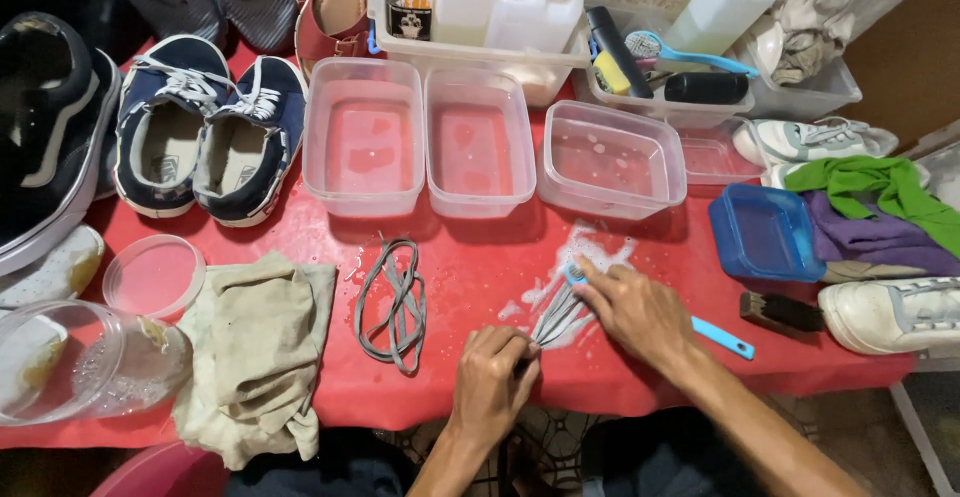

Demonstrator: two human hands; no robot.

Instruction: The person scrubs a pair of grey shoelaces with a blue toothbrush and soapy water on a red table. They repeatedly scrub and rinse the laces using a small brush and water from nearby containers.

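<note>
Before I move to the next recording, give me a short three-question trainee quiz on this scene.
1. True or false: the right hand holds a blue toothbrush over soapy shoelaces.
2. Which hand pins those shoelaces to the red table? A) left hand B) right hand
3. How many clear tubs of water stand in a row behind the hands?

Key: 1 true; 2 A; 3 three.
</note>
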